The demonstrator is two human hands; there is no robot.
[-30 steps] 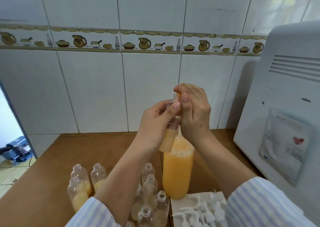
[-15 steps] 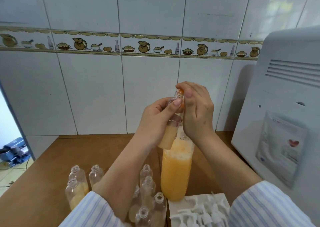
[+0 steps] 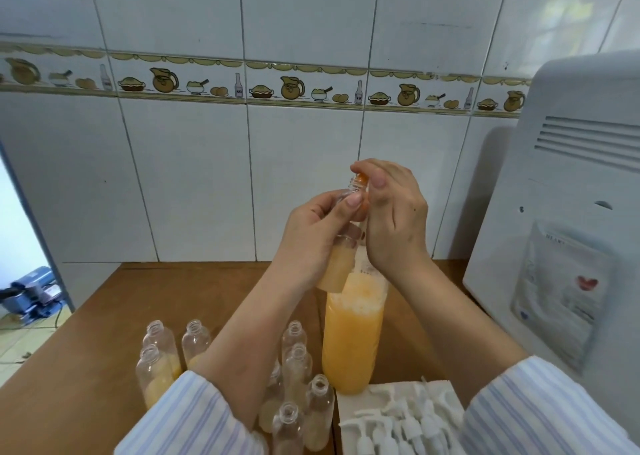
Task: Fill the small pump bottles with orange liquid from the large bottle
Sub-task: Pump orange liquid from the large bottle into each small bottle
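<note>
My left hand (image 3: 313, 239) grips a small clear pump bottle (image 3: 337, 264), raised and tilted, its lower part filled with pale orange liquid. My right hand (image 3: 394, 219) pinches a small orange piece (image 3: 362, 178) at that bottle's open threaded neck; what the piece is I cannot tell. Directly below stands the large bottle (image 3: 353, 336) of orange liquid, foamy at the top, its neck hidden behind my hands. Several small open bottles (image 3: 162, 343) stand on the wooden table (image 3: 104, 333), some with a little orange liquid in the bottom.
A white tray (image 3: 349, 409) holds several white pump heads (image 3: 401, 420) at the front right. A large white appliance (image 3: 571, 212) fills the right side. The tiled wall is close behind the table. More small bottles (image 3: 298, 361) stand under my left forearm.
My right fingers have drawn up and back from the small bottle's mouth, so its threaded neck and the orange piece now show. Both hands stay raised over the large bottle.
</note>
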